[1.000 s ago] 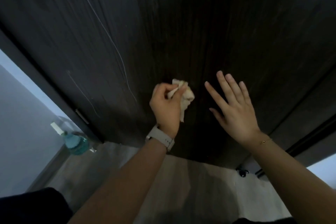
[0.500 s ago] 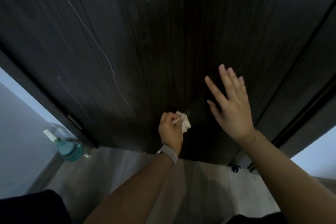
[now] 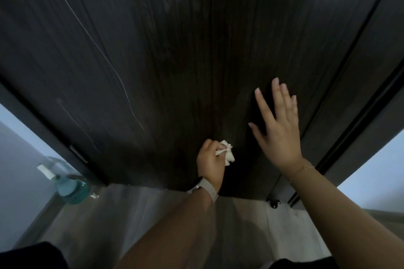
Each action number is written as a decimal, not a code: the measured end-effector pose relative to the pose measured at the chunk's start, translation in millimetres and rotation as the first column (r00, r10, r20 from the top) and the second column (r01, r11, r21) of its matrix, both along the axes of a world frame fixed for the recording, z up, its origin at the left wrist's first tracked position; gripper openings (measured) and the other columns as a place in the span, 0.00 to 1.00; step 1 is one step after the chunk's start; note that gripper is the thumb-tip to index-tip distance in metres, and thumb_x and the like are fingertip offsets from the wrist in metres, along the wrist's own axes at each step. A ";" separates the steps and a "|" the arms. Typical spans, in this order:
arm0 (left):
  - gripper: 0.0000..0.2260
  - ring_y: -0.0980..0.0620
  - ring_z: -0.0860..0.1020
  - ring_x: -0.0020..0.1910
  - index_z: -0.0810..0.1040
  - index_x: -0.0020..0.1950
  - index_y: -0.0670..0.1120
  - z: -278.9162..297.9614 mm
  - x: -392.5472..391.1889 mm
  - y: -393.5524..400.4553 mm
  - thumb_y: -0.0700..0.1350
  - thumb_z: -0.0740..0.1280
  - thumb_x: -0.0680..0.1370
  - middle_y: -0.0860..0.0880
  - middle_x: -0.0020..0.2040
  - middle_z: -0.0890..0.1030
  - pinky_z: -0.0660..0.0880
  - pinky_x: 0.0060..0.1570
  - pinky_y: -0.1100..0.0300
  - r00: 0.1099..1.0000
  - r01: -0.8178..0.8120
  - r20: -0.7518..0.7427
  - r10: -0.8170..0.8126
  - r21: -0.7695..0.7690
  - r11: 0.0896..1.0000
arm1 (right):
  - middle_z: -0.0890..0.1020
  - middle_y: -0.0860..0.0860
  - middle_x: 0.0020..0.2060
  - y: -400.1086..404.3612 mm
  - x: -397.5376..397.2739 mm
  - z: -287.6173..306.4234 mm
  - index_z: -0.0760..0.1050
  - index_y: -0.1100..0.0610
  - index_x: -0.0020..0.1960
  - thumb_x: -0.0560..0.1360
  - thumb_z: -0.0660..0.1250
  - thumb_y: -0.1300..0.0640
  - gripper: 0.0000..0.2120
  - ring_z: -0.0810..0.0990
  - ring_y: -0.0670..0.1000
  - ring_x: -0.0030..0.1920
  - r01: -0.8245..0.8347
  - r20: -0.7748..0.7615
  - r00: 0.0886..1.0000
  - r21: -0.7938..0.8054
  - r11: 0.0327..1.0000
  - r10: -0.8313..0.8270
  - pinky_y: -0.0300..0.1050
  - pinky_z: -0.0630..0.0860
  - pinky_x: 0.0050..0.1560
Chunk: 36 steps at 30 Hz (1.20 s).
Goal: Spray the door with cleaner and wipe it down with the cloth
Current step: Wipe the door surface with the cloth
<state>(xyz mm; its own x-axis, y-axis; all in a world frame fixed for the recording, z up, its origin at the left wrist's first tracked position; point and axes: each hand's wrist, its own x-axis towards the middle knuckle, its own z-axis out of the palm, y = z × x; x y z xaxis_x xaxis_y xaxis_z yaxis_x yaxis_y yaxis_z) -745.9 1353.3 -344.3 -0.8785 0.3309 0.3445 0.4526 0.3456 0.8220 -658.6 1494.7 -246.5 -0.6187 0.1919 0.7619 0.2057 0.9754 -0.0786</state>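
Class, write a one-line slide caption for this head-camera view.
Left hand wipes the dark wood-grain door low down with a crumpled white cloth; right hand spread open beside it.

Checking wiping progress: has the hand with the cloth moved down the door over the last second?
Yes. The left hand gripping the cloth has dropped down the door, now close to its bottom edge by the floor.

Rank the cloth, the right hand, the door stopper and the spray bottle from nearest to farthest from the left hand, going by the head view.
1. cloth: gripped in the left hand itself.
2. right hand: just to its right, on the door.
3. door stopper: lower right, on the floor.
4. spray bottle: far left, by the wall.
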 end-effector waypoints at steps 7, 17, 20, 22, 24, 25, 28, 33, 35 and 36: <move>0.10 0.59 0.77 0.42 0.76 0.40 0.50 92.8 -24.9 -62.6 0.37 0.73 0.74 0.49 0.44 0.76 0.74 0.45 0.70 0.997 -0.058 -0.034 0.073 0.323 0.945 | 0.51 0.57 0.79 -57.3 -25.9 32.5 0.59 0.55 0.78 0.75 0.71 0.60 0.36 0.48 0.57 0.79 -0.123 0.030 0.992 0.064 0.990 0.122 0.54 0.43 0.79; 0.05 0.58 0.77 0.44 0.79 0.43 0.45 258.6 -105.4 -156.1 0.41 0.74 0.74 0.48 0.44 0.79 0.72 0.47 0.70 0.923 -0.102 -0.299 0.243 0.419 0.902 | 0.58 0.57 0.78 -131.2 -98.0 167.2 0.65 0.54 0.76 0.72 0.72 0.52 0.34 0.56 0.57 0.78 -0.213 0.118 0.976 0.376 0.902 0.182 0.57 0.58 0.76; 0.05 0.59 0.77 0.45 0.79 0.43 0.44 306.6 -121.7 -161.8 0.41 0.74 0.74 0.47 0.45 0.79 0.70 0.48 0.71 0.880 -0.108 -0.371 0.297 0.452 0.885 | 0.63 0.57 0.76 -126.4 -118.6 231.0 0.68 0.55 0.73 0.73 0.72 0.52 0.31 0.62 0.57 0.76 -0.236 0.152 0.971 0.540 0.808 0.182 0.57 0.61 0.75; 0.05 0.60 0.76 0.45 0.79 0.44 0.45 339.8 -134.5 -166.2 0.41 0.74 0.74 0.48 0.45 0.78 0.70 0.48 0.72 0.838 -0.112 -0.427 0.340 0.476 0.872 | 0.65 0.58 0.75 -120.0 -129.4 267.0 0.70 0.56 0.72 0.74 0.70 0.51 0.28 0.63 0.58 0.75 -0.196 0.137 0.980 0.623 0.758 0.141 0.57 0.61 0.74; 0.04 0.62 0.76 0.45 0.79 0.44 0.45 370.3 -149.5 -169.8 0.42 0.73 0.74 0.49 0.46 0.78 0.70 0.47 0.72 0.813 -0.113 -0.461 0.356 0.475 0.872 | 0.64 0.59 0.76 -110.6 -137.6 288.7 0.68 0.57 0.73 0.77 0.65 0.49 0.27 0.62 0.59 0.76 -0.152 0.126 0.988 0.678 0.720 0.090 0.57 0.58 0.75; 0.03 0.64 0.76 0.45 0.79 0.44 0.46 382.1 -156.2 -170.5 0.42 0.73 0.75 0.51 0.46 0.78 0.70 0.46 0.73 0.812 -0.119 -0.461 0.359 0.472 0.874 | 0.62 0.59 0.76 -105.4 -141.2 293.1 0.65 0.57 0.75 0.79 0.63 0.48 0.27 0.59 0.59 0.77 -0.140 0.130 0.989 0.699 0.702 0.067 0.57 0.55 0.76; 0.04 0.66 0.77 0.45 0.80 0.42 0.47 391.6 -166.5 -167.0 0.42 0.74 0.74 0.53 0.45 0.78 0.71 0.47 0.74 0.817 -0.120 -0.440 0.374 0.503 0.856 | 0.53 0.59 0.78 -93.3 -148.8 288.4 0.56 0.58 0.78 0.83 0.51 0.48 0.26 0.50 0.58 0.79 -0.106 0.118 0.993 0.754 0.648 0.025 0.56 0.48 0.78; 0.05 0.62 0.77 0.41 0.81 0.39 0.45 329.2 -165.4 -168.7 0.41 0.75 0.73 0.50 0.41 0.78 0.71 0.45 0.72 0.841 -0.180 -0.378 0.388 0.481 0.858 | 0.50 0.60 0.79 -90.6 -155.0 282.4 0.50 0.59 0.79 0.82 0.44 0.46 0.29 0.47 0.59 0.79 -0.053 0.060 0.998 0.800 0.597 0.009 0.56 0.46 0.78; 0.05 0.62 0.77 0.40 0.81 0.39 0.46 301.6 -162.7 -172.6 0.40 0.75 0.73 0.51 0.40 0.78 0.72 0.44 0.71 0.858 -0.224 -0.334 0.390 0.440 0.870 | 0.50 0.60 0.79 -91.2 -154.5 283.7 0.50 0.60 0.79 0.82 0.43 0.46 0.29 0.48 0.59 0.79 -0.052 0.057 0.998 0.809 0.586 0.010 0.57 0.46 0.78; 0.05 0.62 0.77 0.40 0.81 0.39 0.46 295.2 -160.7 -173.4 0.39 0.75 0.72 0.51 0.39 0.78 0.72 0.44 0.70 0.865 -0.236 -0.317 0.389 0.426 0.873 | 0.51 0.61 0.79 -91.4 -153.7 283.7 0.50 0.60 0.79 0.82 0.42 0.46 0.29 0.48 0.60 0.79 -0.048 0.053 0.999 0.811 0.583 0.009 0.57 0.46 0.78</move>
<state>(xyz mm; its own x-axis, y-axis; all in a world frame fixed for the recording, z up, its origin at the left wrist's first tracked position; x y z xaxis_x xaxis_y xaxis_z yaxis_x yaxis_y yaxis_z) -906.5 1180.0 -49.1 -0.6855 -0.1539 0.7116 0.6737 0.2364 0.7001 -812.3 1403.3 37.2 -0.6454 -0.5125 0.5665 0.1600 0.6344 0.7563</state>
